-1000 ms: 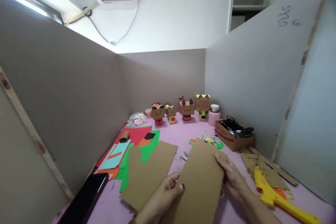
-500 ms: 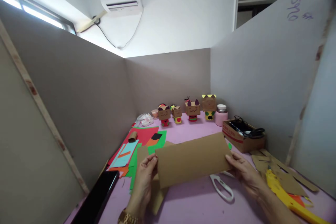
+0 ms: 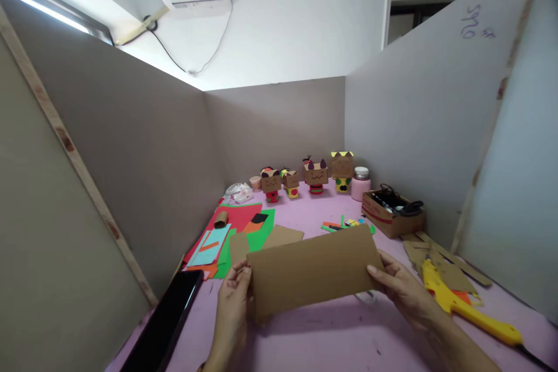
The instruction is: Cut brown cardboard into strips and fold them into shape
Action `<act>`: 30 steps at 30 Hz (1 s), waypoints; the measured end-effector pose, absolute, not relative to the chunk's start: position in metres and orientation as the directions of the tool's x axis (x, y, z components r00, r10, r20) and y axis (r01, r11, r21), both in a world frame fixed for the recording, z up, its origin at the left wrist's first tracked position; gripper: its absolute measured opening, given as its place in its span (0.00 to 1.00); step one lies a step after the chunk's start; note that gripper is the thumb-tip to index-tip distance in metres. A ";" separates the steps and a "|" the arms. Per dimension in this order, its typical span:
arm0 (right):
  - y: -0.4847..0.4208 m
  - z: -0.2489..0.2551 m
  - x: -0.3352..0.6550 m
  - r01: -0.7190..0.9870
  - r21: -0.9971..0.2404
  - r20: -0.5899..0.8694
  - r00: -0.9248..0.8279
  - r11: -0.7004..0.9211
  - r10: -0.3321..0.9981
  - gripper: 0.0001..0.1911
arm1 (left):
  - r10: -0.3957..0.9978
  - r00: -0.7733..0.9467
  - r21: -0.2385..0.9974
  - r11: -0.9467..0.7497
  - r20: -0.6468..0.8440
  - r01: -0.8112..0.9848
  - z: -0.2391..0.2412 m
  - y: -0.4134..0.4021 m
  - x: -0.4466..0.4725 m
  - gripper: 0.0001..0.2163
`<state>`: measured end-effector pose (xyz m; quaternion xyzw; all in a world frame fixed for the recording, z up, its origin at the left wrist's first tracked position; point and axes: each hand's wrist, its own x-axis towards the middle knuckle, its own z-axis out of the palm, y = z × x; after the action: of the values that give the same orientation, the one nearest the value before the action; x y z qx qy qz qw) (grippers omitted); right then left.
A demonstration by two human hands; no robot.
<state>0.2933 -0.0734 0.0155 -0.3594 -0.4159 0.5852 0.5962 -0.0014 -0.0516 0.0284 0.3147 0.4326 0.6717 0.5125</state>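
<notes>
I hold a long brown cardboard sheet (image 3: 311,270) crosswise above the pink table (image 3: 331,337). My left hand (image 3: 233,296) grips its left end with thumb on the front face. At the right end my right hand (image 3: 399,288) pinches the sheet, fingers curled behind it. A second cardboard piece (image 3: 279,237) lies flat on the table behind the held sheet.
Coloured paper sheets (image 3: 231,229) lie at the left, a black tablet (image 3: 163,322) at the near left. A yellow glue gun (image 3: 462,305) and cardboard scraps (image 3: 440,264) lie at the right. A small box of tools (image 3: 392,212), a pink jar (image 3: 360,183) and several cardboard figures (image 3: 316,174) stand at the back. Grey partition walls enclose the table.
The cardboard sheet was turned from lengthwise on the table to crosswise and lifted between both hands. It now hides the white scissors seen half a second ago.
</notes>
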 end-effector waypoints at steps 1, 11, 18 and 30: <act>-0.082 0.017 0.293 -0.393 -0.918 0.079 -0.054 0.051 0.995 0.21 | 0.960 -0.279 0.907 -0.104 -0.015 -0.408 0.029 -0.057 -0.002 0.17; -0.138 -0.015 0.283 -0.329 -0.944 -0.001 0.103 0.033 0.995 0.24 | 0.980 -0.196 0.976 -0.071 0.030 -0.206 -0.008 -0.116 0.002 0.17; -0.144 -0.024 0.275 -0.424 -0.905 -0.018 0.119 0.034 0.993 0.25 | 0.975 -0.219 0.997 -0.050 0.036 -0.061 -0.022 -0.122 0.001 0.18; -0.135 -0.036 0.288 -0.480 -0.874 -0.154 0.130 -0.074 0.979 0.36 | 0.937 -0.350 0.962 -0.087 -0.009 -0.258 -0.024 -0.124 -0.006 0.18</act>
<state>0.2881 -0.1347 -0.0359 -0.4309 -0.2896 0.5926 0.6158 -0.0060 -0.1236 -0.0237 0.3410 0.4976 0.6537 0.4569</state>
